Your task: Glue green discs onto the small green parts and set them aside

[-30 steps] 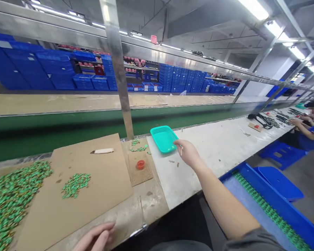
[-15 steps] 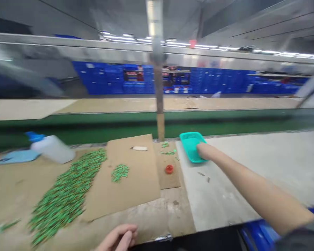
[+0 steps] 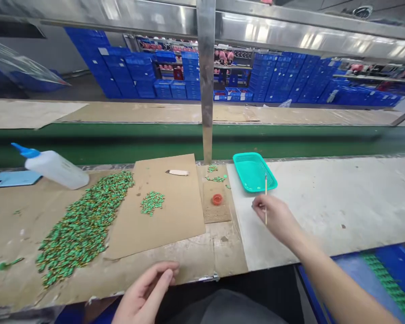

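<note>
My right hand is closed around a thin wooden stick with a darker upper end, held upright just in front of the turquoise plastic basket. A small dark bit shows at its fingertips, too small to name. My left hand rests by the table's front edge, fingers curled and thumb near the index finger, with nothing visible in it. Between the hands lies a cardboard sheet bearing a small heap of green pieces and a white-handled pointed tool. A small red cup stands on a narrower card.
A large pile of small green pieces spreads at the left. Behind it a white bottle with a blue nozzle lies beside a light blue phone. A metal post rises at the back. Below right is a blue crate.
My right hand has moved from inside the basket toward me and now shows the thin stick. The basket sits slightly turned. My left hand stays near the front edge; the view has tilted down.
</note>
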Demonstrator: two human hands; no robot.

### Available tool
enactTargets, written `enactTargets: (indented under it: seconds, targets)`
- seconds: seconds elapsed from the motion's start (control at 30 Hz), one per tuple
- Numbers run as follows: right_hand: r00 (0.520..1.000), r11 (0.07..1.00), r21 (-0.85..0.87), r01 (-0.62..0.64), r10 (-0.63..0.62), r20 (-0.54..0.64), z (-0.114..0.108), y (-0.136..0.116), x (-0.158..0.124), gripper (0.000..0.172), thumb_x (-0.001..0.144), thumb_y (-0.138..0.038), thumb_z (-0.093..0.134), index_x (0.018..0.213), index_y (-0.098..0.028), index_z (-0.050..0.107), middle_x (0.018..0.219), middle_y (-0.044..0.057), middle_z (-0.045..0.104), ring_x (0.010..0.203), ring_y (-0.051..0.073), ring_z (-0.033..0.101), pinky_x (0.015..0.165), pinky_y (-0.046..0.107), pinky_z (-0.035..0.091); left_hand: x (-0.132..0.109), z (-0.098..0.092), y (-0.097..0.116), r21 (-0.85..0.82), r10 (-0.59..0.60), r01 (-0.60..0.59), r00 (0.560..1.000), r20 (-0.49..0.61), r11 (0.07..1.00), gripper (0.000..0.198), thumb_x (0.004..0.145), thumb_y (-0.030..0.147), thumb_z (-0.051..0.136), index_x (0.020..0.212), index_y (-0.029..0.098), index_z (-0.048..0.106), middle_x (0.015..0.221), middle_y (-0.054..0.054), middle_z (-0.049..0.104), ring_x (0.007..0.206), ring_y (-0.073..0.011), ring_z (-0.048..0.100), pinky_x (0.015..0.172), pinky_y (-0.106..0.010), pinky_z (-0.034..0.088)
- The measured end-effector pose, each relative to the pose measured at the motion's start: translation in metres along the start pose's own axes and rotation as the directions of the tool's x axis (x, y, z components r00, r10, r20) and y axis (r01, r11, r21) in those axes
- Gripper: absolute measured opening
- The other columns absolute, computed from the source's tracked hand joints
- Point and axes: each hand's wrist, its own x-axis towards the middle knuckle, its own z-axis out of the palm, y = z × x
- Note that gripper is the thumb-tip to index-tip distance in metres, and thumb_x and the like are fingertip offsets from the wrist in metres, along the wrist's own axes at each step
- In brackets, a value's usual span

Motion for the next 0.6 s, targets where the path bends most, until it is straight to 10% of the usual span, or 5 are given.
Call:
enactTargets:
  seconds: [0.3, 0.43, 0.6]
  targets:
    - [0.981, 0.992, 0.098, 0.08, -0.06, -0.186, 0.066, -0.002, -0.061, 0.026, 0.115, -0.025, 0.058, 0.097, -0.03, 0.075, 0.098, 0.011, 0.086, 0.09, 0.032, 0.082, 0.083, 0.048, 0.067, 0.019, 0.024, 0.05, 0.177, 0.188, -0.198, 0.979, 0.072, 0.964, 0.07, 0.094, 0.095, 0.075, 0.102, 0.028, 0.095, 0.108, -0.013, 0.092, 0.103, -0.0346, 0.087, 0.099, -0.04, 0.074]
    - [0.977, 0.991, 0.131, 0.031, -0.002, -0.214, 0.064, 0.0, -0.07, 0.016, 0.115, -0.031, 0.064, 0.104, -0.03, 0.077, 0.102, 0.011, 0.089, 0.095, 0.032, 0.087, 0.088, 0.048, 0.071, 0.043, 0.01, 0.05, 0.3, 0.244, -0.222, 0.969, -0.038, 0.928, 0.061, 0.097, 0.084, 0.07, 0.101, 0.026, 0.09, 0.1, -0.012, 0.088, 0.092, -0.0318, 0.083, 0.087, -0.039, 0.07]
    - [0.972, 0.986, 0.158, -0.06, 0.094, -0.217, 0.064, 0.002, -0.068, 0.013, 0.11, -0.037, 0.069, 0.107, -0.028, 0.078, 0.097, 0.01, 0.089, 0.085, 0.031, 0.087, 0.081, 0.046, 0.072, 0.101, -0.023, 0.065, 0.512, 0.375, -0.239, 0.909, -0.18, 0.825, 0.042, 0.096, 0.063, 0.069, 0.109, 0.027, 0.087, 0.111, -0.011, 0.085, 0.11, -0.0334, 0.08, 0.113, -0.044, 0.063]
